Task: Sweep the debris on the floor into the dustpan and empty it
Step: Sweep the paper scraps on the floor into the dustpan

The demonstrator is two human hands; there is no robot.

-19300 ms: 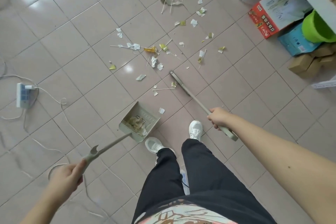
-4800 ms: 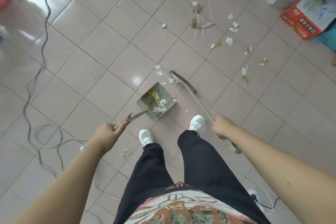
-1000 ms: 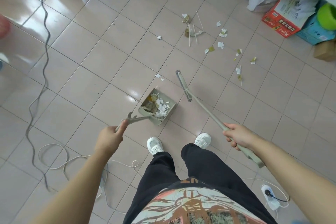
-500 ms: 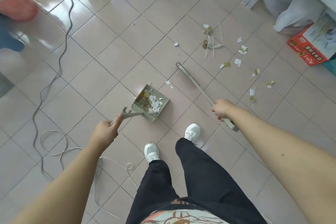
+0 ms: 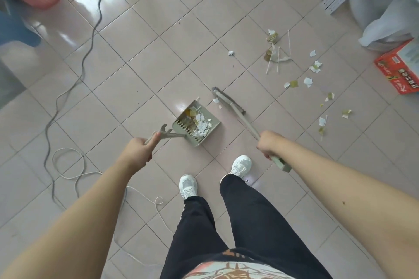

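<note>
Your left hand (image 5: 138, 149) is closed around the dustpan's handle, thumb lying along it toward the forked end. The dustpan (image 5: 196, 123) sits on the floor (image 5: 145, 68) just ahead of that hand and slightly to its right, open mouth pointing away from you, holding a pile of white and yellowish scraps. Your right hand (image 5: 268, 142) is wrapped around the broom's handle, with the butt end sticking out behind it toward your right shoe (image 5: 240, 165). The broom (image 5: 229, 103) slants forward and left from that hand; its head rests on the floor just right of the dustpan's mouth, with two small scraps (image 5: 217, 102) lying between head and pan. The rest of the debris (image 5: 294, 68) is spread well ahead of and to the right of your right hand: thin sticks, torn paper, yellowish bits, and one crumpled ball (image 5: 231, 53) closer in line with the broom head. Beyond it, far right, a red box (image 5: 399, 70) and a white bag (image 5: 385, 29). To the left of your left hand, a grey cable (image 5: 90, 29) and a white cord (image 5: 74, 165) trail over the tiles
</note>
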